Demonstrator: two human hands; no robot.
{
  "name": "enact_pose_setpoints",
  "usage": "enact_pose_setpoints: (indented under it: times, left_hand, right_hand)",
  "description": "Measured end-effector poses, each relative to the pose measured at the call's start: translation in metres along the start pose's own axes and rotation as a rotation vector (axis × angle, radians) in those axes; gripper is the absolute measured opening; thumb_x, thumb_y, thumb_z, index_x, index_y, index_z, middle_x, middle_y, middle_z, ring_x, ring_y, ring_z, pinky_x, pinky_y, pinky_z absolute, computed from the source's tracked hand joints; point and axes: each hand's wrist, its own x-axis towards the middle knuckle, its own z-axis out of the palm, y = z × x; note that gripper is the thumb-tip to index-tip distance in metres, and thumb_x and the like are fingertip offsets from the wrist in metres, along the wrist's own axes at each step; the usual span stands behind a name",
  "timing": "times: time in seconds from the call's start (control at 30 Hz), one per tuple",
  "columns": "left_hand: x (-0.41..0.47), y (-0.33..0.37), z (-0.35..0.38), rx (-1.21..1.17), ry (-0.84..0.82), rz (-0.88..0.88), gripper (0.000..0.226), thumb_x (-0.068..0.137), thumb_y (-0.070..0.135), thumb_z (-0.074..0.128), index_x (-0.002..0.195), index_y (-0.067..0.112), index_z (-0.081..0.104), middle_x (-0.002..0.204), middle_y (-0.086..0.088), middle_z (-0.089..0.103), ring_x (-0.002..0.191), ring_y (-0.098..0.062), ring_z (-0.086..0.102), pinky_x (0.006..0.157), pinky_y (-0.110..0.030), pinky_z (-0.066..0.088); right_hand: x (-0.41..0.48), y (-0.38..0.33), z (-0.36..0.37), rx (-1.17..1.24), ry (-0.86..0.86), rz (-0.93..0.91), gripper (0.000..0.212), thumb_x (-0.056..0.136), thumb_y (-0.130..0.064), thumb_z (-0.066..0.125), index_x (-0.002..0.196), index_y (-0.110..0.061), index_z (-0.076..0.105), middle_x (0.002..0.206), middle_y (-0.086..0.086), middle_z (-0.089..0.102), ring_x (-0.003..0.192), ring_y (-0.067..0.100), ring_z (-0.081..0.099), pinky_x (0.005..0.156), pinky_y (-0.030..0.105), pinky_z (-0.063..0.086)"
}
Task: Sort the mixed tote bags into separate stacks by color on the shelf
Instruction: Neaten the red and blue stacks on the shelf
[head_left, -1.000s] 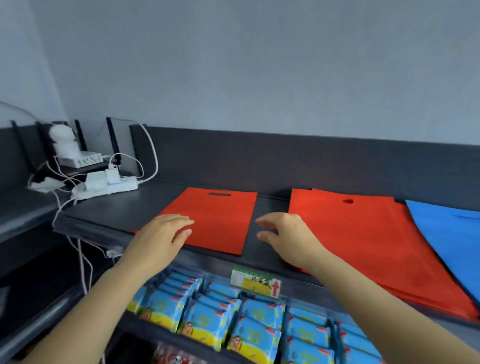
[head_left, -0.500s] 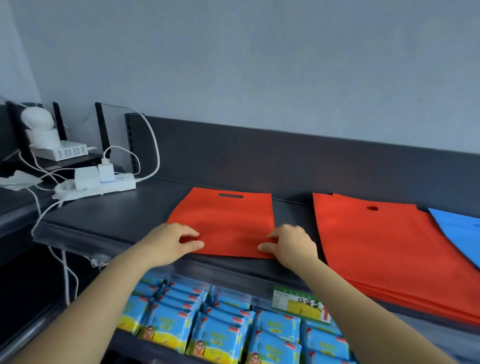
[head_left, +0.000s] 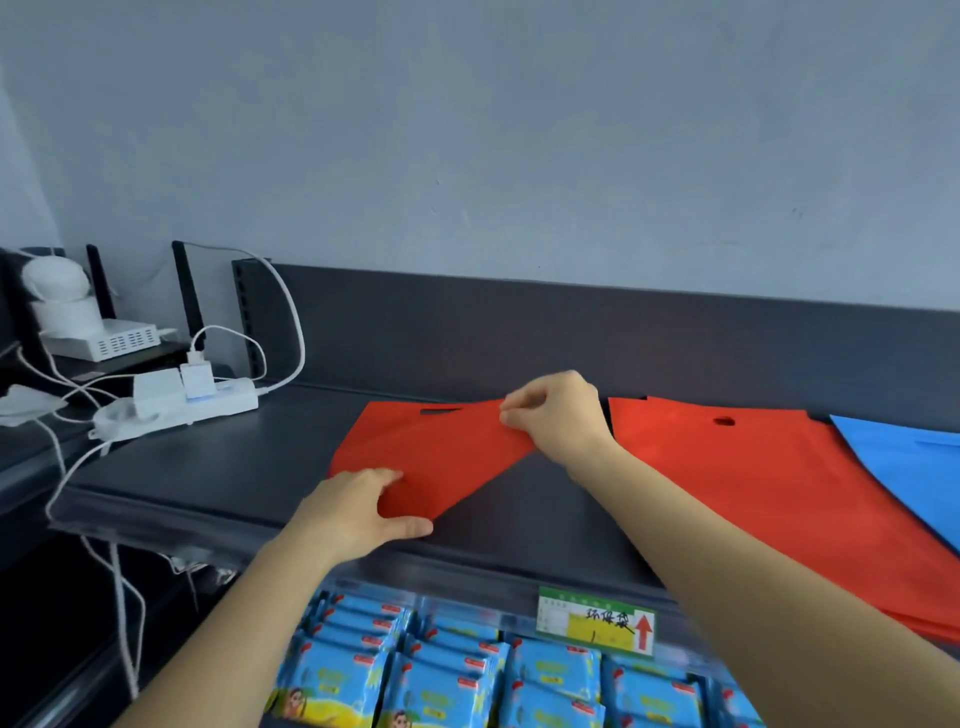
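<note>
Lifted since half a second ago, my right hand (head_left: 558, 415) pinches the red tote bag (head_left: 431, 457) by its light, floppy right corner, while my left hand (head_left: 358, 512) grips its front corner at the shelf's (head_left: 208, 467) front edge, beside the red stack (head_left: 727, 467).
</note>
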Motion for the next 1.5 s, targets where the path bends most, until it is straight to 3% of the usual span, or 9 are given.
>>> enact_pose_setpoints:
  times: [0.13,0.3,0.47,0.67,0.8,0.9,1.13,1.27,1.5]
  left_hand:
    - [-0.007,0.028,0.014,0.026,0.093,0.015,0.086,0.071,0.069,0.062,0.144,0.035,0.030,0.136,0.002,0.052,0.123,-0.020,0.050,0.096,-0.038,0.045]
    - [-0.018,0.088,0.023,0.129,0.485,0.191,0.023,0.092,0.037,0.051,0.112,0.037,0.063,0.098,0.002,0.070,0.086,-0.028,0.066,0.065,-0.035,0.049]
    - [-0.018,0.153,0.029,-0.006,0.669,0.529,0.017,0.085,0.033,0.057,0.092,0.030,0.073,0.090,0.013,0.072,0.077,-0.014,0.070,0.056,-0.029,0.054]
    - [-0.020,0.234,0.060,-0.030,0.340,0.702,0.026,0.096,0.037,0.046,0.106,0.029,0.069,0.113,0.014,0.067,0.110,-0.008,0.060,0.086,-0.029,0.051]
    - [-0.015,0.251,0.081,0.034,0.083,0.677,0.024,0.097,0.043,0.039,0.107,0.033,0.058,0.114,0.012,0.065,0.102,-0.012,0.060,0.082,-0.036,0.049]
    - [-0.014,0.256,0.093,-0.030,-0.046,0.686,0.019,0.097,0.042,0.042,0.101,0.032,0.057,0.115,0.011,0.065,0.102,-0.011,0.061,0.083,-0.036,0.049]
    - [-0.018,0.261,0.088,-0.121,-0.149,0.664,0.045,0.084,0.064,0.038,0.107,0.034,0.063,0.128,0.022,0.055,0.119,0.001,0.050,0.096,-0.019,0.040]
    - [-0.018,0.262,0.087,-0.154,-0.166,0.633,0.062,0.080,0.070,0.027,0.105,0.028,0.065,0.130,0.023,0.053,0.120,-0.001,0.050,0.098,-0.021,0.040]
    - [-0.010,0.258,0.086,-0.349,-0.063,0.513,0.029,0.088,0.049,0.051,0.111,0.036,0.065,0.128,0.022,0.055,0.127,0.008,0.038,0.105,-0.019,0.030]
  right_hand:
    - [-0.003,-0.006,-0.031,-0.019,0.042,-0.075,0.015,0.077,0.001,0.068,0.080,-0.012,0.074,0.077,-0.005,0.067,0.067,0.001,0.062,0.060,0.004,0.046]
    - [-0.017,0.015,-0.074,0.001,0.185,-0.115,0.023,0.076,0.004,0.062,0.083,-0.012,0.076,0.083,-0.003,0.071,0.078,0.005,0.065,0.078,0.013,0.049]
    - [-0.041,0.073,-0.164,-0.033,0.389,-0.030,0.025,0.075,0.002,0.066,0.080,-0.020,0.075,0.076,-0.012,0.069,0.067,-0.008,0.062,0.067,0.000,0.044]
    - [-0.074,0.155,-0.225,-0.193,0.365,0.279,0.027,0.071,0.004,0.066,0.085,-0.017,0.075,0.072,-0.002,0.068,0.058,0.004,0.055,0.051,0.004,0.041]
    - [-0.091,0.180,-0.239,-0.254,0.321,0.313,0.031,0.070,0.005,0.063,0.089,-0.016,0.076,0.070,-0.001,0.065,0.059,0.001,0.054,0.051,0.004,0.039]
    - [-0.099,0.196,-0.245,-0.300,0.237,0.362,0.032,0.071,0.002,0.062,0.092,-0.018,0.075,0.098,0.003,0.071,0.083,0.015,0.062,0.070,0.016,0.041]
    - [-0.097,0.203,-0.238,-0.492,0.184,0.173,0.029,0.086,-0.017,0.060,0.115,-0.020,0.067,0.137,-0.003,0.051,0.125,0.024,0.043,0.102,0.030,0.032]
    - [-0.088,0.199,-0.209,-0.558,-0.124,0.078,0.047,0.095,-0.039,0.048,0.139,-0.024,0.043,0.153,-0.004,0.028,0.143,0.018,0.020,0.114,0.028,0.014]
    - [-0.094,0.207,-0.193,-0.699,-0.269,0.104,0.050,0.100,-0.046,0.022,0.148,-0.033,0.022,0.158,-0.011,0.012,0.146,0.015,0.006,0.118,0.037,0.009]
